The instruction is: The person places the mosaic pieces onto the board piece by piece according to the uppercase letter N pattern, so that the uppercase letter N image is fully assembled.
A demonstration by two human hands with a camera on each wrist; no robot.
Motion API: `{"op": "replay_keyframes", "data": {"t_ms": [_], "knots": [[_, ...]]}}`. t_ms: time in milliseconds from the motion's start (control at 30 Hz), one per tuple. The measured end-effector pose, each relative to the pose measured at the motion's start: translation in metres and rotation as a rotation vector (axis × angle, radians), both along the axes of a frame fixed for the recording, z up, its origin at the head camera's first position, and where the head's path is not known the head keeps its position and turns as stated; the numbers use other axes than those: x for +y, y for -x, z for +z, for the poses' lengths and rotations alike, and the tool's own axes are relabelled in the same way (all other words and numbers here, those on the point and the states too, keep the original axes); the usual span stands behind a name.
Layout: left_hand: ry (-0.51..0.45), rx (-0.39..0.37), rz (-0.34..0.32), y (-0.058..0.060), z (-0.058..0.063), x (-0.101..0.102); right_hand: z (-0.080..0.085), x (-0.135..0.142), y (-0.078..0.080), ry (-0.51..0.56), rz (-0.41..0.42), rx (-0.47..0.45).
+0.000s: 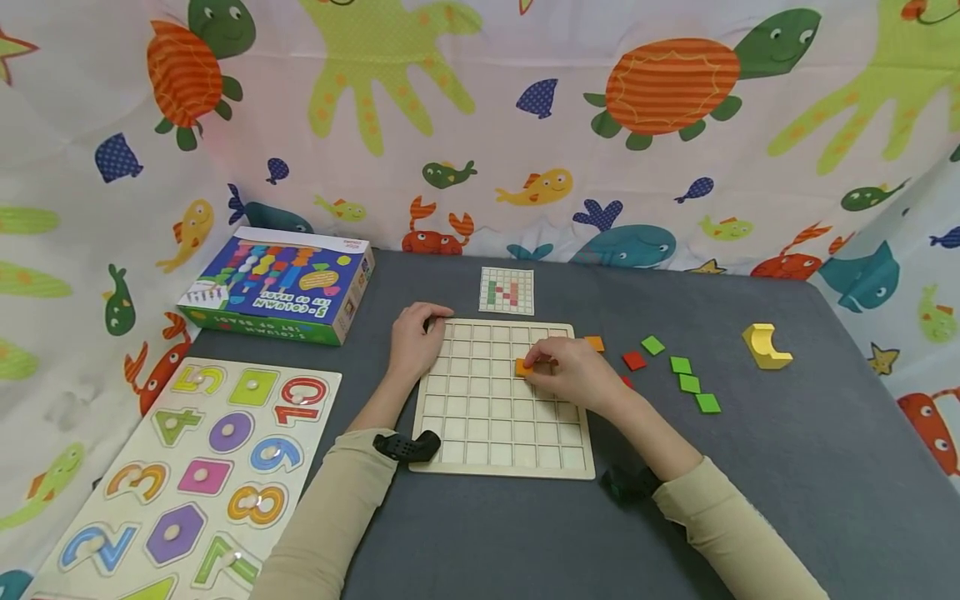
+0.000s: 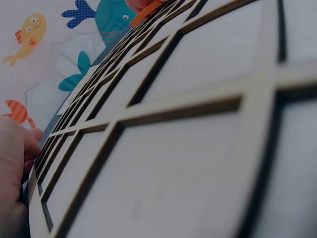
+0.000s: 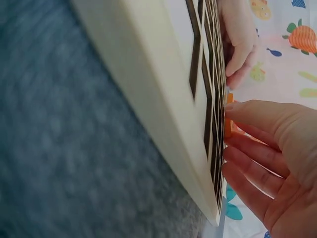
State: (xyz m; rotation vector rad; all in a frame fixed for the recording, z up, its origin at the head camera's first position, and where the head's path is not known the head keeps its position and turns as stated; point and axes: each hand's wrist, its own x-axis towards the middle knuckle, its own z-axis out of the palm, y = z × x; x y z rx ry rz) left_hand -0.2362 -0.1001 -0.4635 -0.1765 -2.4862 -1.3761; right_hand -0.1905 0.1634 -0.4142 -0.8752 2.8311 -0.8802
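A wooden grid board (image 1: 491, 408) with square cells lies on the table. My left hand (image 1: 417, 340) holds the board at its far left corner, fingers bent around the edge; the left wrist view shows part of this hand (image 2: 15, 168) beside the rim. Over the board's right half, my right hand (image 1: 573, 371) pinches an orange square tile (image 1: 521, 367) between thumb and fingers. In the right wrist view the tile (image 3: 228, 116) stands edge-on at the grid; whether it touches a cell is unclear. Behind the board lies a small pattern card (image 1: 507, 291) with green and red squares.
Right of the board lie another orange tile (image 1: 595, 343), a red tile (image 1: 633, 360), several green tiles (image 1: 689, 383) and a yellow arched block (image 1: 767, 347). At left are a boxed bead set (image 1: 277, 283) and a number-and-shape puzzle board (image 1: 187, 450). A patterned cloth (image 1: 480, 108) hangs behind.
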Motion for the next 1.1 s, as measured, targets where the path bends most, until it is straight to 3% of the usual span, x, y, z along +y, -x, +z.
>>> {"op": "replay_keyframes", "data": {"t_ms": [500,767,933,1100], "knots": [[0.032,-0.001,-0.015,-0.001,-0.002,-0.001,-0.002,-0.001,-0.001,0.017,0.029,0.035],[0.031,-0.014,-0.007,-0.001,-0.003,-0.001,-0.008,0.003,0.001,0.138,0.009,-0.050],[0.016,-0.007,-0.007,-0.002,-0.002,-0.001,-0.002,0.018,0.002,0.151,-0.101,-0.019],[0.005,-0.005,-0.008,-0.003,-0.001,-0.003,0.004,0.046,0.007,0.062,-0.237,0.085]]}}
